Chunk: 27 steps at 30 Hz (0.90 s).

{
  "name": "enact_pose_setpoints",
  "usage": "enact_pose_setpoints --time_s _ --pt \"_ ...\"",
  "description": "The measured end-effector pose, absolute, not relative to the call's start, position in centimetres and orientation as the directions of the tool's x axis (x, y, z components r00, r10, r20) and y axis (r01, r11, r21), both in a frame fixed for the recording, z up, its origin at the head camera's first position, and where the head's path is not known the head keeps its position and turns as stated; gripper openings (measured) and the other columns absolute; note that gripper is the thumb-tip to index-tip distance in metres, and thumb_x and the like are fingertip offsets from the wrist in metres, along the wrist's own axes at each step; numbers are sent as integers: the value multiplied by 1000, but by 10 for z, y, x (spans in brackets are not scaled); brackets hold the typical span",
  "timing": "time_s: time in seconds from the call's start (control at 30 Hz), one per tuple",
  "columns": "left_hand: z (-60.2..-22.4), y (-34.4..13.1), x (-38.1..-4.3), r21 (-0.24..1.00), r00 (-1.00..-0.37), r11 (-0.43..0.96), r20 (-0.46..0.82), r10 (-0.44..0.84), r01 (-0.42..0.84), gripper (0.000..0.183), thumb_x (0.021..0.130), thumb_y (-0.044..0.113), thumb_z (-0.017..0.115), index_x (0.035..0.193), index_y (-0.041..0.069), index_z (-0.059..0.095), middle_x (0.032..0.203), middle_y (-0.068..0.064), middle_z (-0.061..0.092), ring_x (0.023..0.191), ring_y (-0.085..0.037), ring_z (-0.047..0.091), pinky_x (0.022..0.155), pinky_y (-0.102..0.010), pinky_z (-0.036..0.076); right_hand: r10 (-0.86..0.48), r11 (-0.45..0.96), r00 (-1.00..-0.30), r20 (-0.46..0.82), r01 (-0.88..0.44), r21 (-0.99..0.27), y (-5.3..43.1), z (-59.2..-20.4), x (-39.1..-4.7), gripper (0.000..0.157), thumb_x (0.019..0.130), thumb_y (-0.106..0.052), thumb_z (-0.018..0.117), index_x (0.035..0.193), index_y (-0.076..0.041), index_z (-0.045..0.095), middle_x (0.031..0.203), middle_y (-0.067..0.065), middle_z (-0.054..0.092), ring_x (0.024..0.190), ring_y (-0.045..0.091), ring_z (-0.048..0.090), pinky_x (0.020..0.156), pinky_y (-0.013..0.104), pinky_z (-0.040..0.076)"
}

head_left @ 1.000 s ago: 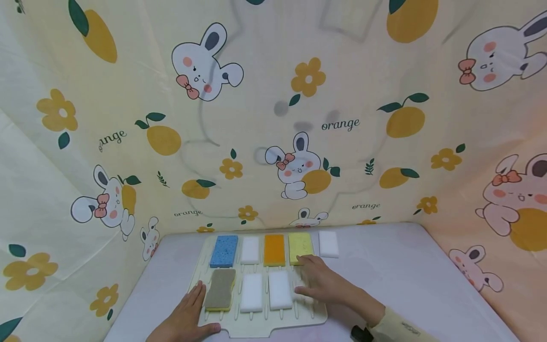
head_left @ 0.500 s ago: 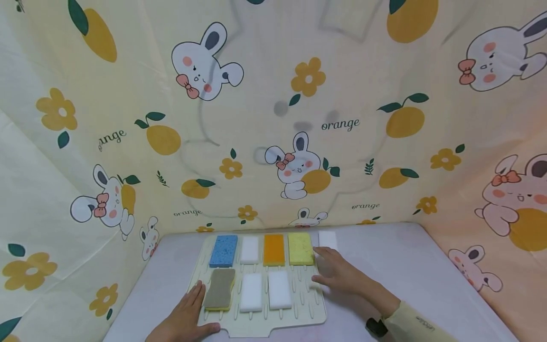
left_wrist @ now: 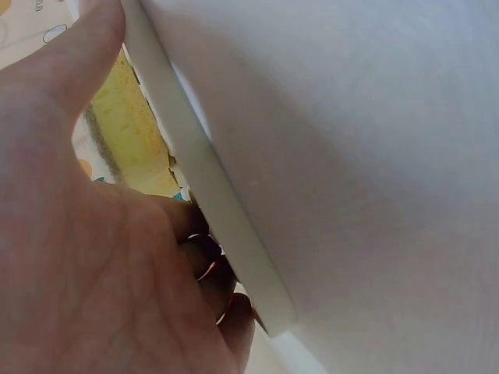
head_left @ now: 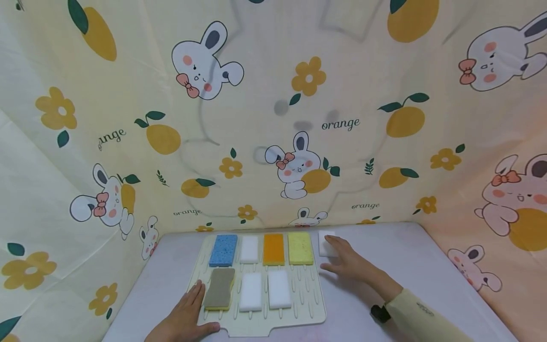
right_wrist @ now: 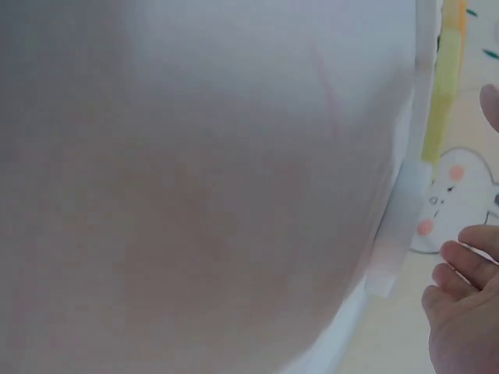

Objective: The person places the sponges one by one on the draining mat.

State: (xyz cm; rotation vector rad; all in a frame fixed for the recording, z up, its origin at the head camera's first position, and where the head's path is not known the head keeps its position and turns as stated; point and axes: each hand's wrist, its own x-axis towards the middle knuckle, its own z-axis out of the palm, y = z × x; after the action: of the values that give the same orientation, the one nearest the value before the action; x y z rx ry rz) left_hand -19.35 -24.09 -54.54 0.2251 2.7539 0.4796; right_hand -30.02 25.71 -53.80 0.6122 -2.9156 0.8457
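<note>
My left hand (head_left: 181, 316) rests against the left edge of a cream ridged drying board (head_left: 307, 294), its fingers along the side and its thumb at the front edge. Beside those fingers lies a sponge (head_left: 220, 289) with a grey top and yellow underside. My right hand (head_left: 359, 266) hovers above a white sponge (head_left: 325, 249) that lies on the table just right of the board, partly covering it in the head view. In the right wrist view, fairly straight fingers (right_wrist: 468, 265) stand apart from that white sponge (right_wrist: 398, 226).
Across the board's back row lie a blue sponge (head_left: 223, 250), a white one, an orange sponge (head_left: 273, 249) and a yellow sponge (head_left: 300, 248). Two white sponges (head_left: 250, 292) are in the front row. A printed cloth (head_left: 256, 104) hangs behind the white table (head_left: 410, 266).
My right hand has left the yellow sponge and moved right, off the board and over the loose white sponge. The left hand stays in place.
</note>
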Motion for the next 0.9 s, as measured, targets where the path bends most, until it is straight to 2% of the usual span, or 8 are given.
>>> enact_pose_setpoints --time_s 0.33,0.73,0.9 --pt "-545 -241 -193 353 -933 927 -275 234 129 124 75 76 68 155 -7 22 163 -25 17 150 -42 18 119 -61 17 -323 807 -940 104 -332 -489 261 -543 -325 98 84 -52 77 155 -2 32 159 21 31 146 43 25 116 60 27" --pt "-544 -242 -192 356 -934 924 -260 245 143 123 76 75 68 155 -8 22 163 -26 18 150 -42 19 118 -62 18 -265 852 -964 -1 -233 -469 261 -539 -342 103 83 -61 73 159 -10 25 163 20 22 149 42 19 117 61 24" --pt "-546 -243 -194 353 -932 927 -278 231 124 125 74 77 68 156 -6 21 164 -25 17 150 -42 18 119 -62 17 -271 848 -963 6 -242 -472 264 -543 -348 104 82 -60 75 157 -6 27 161 22 24 148 44 21 116 62 25"
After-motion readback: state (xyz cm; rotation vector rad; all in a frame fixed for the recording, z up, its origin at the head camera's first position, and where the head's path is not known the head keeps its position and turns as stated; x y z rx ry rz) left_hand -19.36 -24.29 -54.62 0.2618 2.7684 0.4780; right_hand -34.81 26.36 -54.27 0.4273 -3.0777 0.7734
